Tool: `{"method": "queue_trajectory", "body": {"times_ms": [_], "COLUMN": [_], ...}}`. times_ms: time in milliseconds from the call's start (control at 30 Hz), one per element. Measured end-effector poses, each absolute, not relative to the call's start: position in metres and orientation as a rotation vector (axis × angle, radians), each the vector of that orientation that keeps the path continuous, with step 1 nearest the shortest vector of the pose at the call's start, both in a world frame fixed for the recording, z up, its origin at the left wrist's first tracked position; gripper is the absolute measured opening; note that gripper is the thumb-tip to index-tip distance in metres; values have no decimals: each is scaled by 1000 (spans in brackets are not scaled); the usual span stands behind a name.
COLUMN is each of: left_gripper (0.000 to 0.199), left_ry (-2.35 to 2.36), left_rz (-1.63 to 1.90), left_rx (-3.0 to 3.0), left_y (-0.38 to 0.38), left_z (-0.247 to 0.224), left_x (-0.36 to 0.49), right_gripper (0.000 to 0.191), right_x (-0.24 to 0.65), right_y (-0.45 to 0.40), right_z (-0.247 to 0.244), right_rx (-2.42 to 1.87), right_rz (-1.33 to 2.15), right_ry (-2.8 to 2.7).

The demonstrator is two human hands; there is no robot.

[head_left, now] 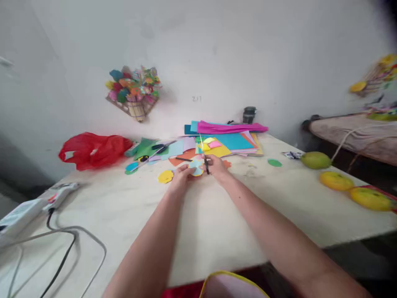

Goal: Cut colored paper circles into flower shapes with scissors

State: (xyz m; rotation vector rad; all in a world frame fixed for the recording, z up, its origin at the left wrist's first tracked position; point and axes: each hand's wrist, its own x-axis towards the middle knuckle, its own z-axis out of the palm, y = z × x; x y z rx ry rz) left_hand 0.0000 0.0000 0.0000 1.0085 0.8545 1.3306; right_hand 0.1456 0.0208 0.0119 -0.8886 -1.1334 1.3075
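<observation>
Pale-blue paper [195, 166] is gripped in the left hand [182, 173], dark tool [206, 166] in the right hand [215, 164].

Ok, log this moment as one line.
left hand: holds pale blue paper flower; right hand: holds thin black-handled tool; nearby: yellow scalloped paper cutout

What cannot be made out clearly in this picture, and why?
In the head view:
Type of the dark slim tool in the right hand: blurred.
Full outline of the light-blue paper piece: partly covered by the left hand.
Print on the small packet: too small and blurred.
Rest of the rightmost flower decoration: cut off by the right edge.
</observation>
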Motion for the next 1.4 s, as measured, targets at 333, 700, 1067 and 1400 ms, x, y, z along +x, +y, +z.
{"method": "queue_trajectory", "body": {"times_ms": [333, 700, 1067, 1400], "left_gripper": [32, 34, 21, 13], "left_ry": [808, 842, 837, 805], "left_rz": [1302, 1316, 1412, 1467], "left_rx": [991, 1091, 906, 843], "left_y": [-4, -2, 3, 4], "left_z": [2, -2, -2, -2], "left_x": [1, 1, -4, -7], "right_gripper": [49, 50, 34, 38], "right_x": [139, 139, 166, 182], "right_y": [15, 18, 20, 18], "right_z": [11, 6, 12, 13], "right_rx": [-892, -956, -1081, -963], "right_rz": [1150, 1052, 1234, 1399], "right_ry": [-1159, -1180, -1362, -1754]}}
